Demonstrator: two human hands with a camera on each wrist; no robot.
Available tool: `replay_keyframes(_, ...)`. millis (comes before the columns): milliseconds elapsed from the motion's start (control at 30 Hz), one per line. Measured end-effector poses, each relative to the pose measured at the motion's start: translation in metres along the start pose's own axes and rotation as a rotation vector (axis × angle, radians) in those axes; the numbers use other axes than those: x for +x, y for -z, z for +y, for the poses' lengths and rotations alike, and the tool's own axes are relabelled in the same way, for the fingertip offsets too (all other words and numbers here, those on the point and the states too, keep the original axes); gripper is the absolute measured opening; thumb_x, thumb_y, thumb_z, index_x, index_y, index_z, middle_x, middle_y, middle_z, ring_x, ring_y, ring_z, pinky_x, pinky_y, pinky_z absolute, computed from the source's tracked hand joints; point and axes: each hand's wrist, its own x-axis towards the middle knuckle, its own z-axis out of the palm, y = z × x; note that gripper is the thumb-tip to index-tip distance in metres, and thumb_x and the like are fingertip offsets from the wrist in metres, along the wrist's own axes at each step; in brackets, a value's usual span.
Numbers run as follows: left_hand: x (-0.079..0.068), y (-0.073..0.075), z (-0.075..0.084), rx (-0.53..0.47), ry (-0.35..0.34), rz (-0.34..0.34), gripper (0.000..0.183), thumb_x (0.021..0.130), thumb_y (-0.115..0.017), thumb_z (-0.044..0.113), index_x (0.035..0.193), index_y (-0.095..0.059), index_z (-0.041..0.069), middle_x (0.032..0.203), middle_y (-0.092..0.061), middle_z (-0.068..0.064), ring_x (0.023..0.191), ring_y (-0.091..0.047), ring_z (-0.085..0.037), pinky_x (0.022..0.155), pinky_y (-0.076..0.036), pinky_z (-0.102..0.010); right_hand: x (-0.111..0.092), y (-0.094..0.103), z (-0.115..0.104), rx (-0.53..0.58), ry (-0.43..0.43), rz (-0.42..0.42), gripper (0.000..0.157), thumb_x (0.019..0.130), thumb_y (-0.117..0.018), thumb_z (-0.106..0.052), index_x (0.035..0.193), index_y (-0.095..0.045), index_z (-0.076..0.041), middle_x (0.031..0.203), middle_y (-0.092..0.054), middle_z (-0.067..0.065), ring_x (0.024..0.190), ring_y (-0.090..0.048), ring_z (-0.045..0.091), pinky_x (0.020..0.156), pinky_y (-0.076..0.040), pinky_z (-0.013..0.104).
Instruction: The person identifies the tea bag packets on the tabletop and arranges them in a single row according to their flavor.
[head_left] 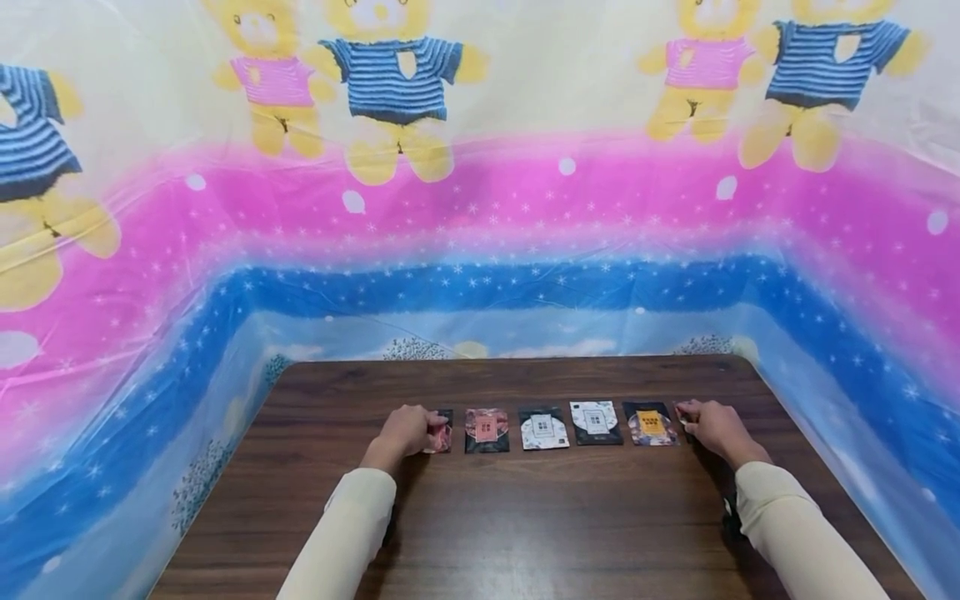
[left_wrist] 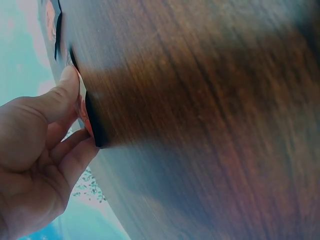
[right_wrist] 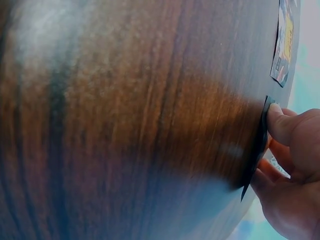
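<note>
A row of small flat sachets runs across the table. At its left end my left hand [head_left: 408, 429] holds a pink-and-black sachet [head_left: 443, 439] by its sides, thumb on one edge and fingers on the other. The left wrist view shows this sachet [left_wrist: 85, 112] bowed a little between thumb and fingers, low over the wood. Opposite, my right hand [head_left: 716, 427] grips a dark sachet [right_wrist: 260, 145] at the right end, mostly hidden by the hand in the head view. Beside the left hand lies a red-and-black sachet [head_left: 487, 430]; beside the right, an orange-labelled sachet [head_left: 651, 423].
Two white-and-black sachets, one with white lower part [head_left: 544, 429] and one with white upper part [head_left: 596, 422], lie mid-row, slightly uneven. The brown wooden table [head_left: 525, 517] has rounded far corners. A printed bear curtain [head_left: 495, 200] hangs close behind and along both sides.
</note>
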Motion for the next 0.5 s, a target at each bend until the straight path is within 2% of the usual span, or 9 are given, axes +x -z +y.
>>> replay_keyframes(133,0.005,0.001,0.004,0.016,-0.014,0.027,0.044,0.084,-0.073,0.020,0.127,-0.063,0.022,0.133,-0.060,-0.010,0.117,-0.060,-0.033,0.092,-0.052,-0.044,0.001,0.003,0.002,0.000,0.002,0.012,0.048,0.094,-0.061,-0.016,0.140,-0.049,-0.009,0.143,-0.041,0.029,0.125,-0.041,0.054,0.096,-0.041,0.062)
replay_keyframes(300,0.014,0.004,0.010,0.101,-0.050,0.061,0.041,0.086,-0.071,0.015,0.126,-0.064,0.019,0.126,-0.066,-0.011,0.102,-0.065,-0.028,0.087,-0.055,-0.041,0.005,0.006,0.000,-0.036,0.031,0.063,0.048,0.095,-0.057,-0.011,0.142,-0.046,-0.006,0.147,-0.036,0.030,0.128,-0.038,0.054,0.099,-0.039,0.063)
replay_keyframes(400,0.017,0.003,0.013,0.147,-0.062,0.056,0.038,0.086,-0.069,0.009,0.123,-0.067,0.017,0.112,-0.071,-0.010,0.087,-0.065,-0.022,0.082,-0.057,-0.041,0.006,0.004,-0.007,-0.085,0.086,0.120,0.050,0.093,-0.058,-0.010,0.141,-0.046,-0.001,0.146,-0.034,0.033,0.129,-0.036,0.054,0.102,-0.035,0.063)
replay_keyframes(500,0.017,0.002,0.014,0.152,-0.056,0.046,0.031,0.086,-0.070,0.010,0.116,-0.071,0.014,0.095,-0.072,-0.006,0.072,-0.058,-0.017,0.073,-0.057,-0.038,0.006,0.002,-0.016,-0.102,0.134,0.179,0.051,0.093,-0.059,-0.014,0.140,-0.046,0.002,0.146,-0.034,0.035,0.132,-0.034,0.053,0.106,-0.031,0.063)
